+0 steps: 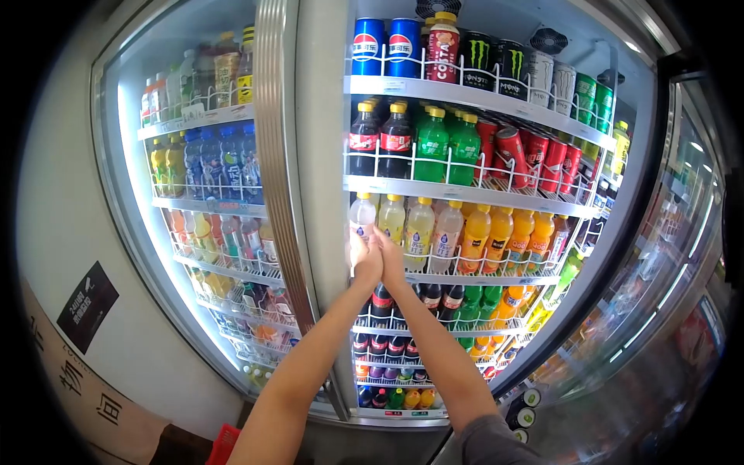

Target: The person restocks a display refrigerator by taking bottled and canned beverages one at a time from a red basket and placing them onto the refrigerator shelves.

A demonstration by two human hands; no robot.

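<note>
Two arms (314, 349) outstretched, left hand (366, 259), right hand (390, 257) touching, fingers (377, 235) part-curled against pale bottle (362, 211), hold unclear.

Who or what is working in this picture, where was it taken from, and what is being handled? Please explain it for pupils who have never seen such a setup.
There is no robot here: these are a person's own bare hands. The single picture comes from a camera worn on the head, looking forward and down, so the arms reach in from the bottom edge. Ahead is a drinks cooler. Its shelves carry blue cans, green bottles, red cans and orange bottles. The left hand and right hand meet at a pale, yellow-capped bottle; how firmly they grip it cannot be seen.
</note>
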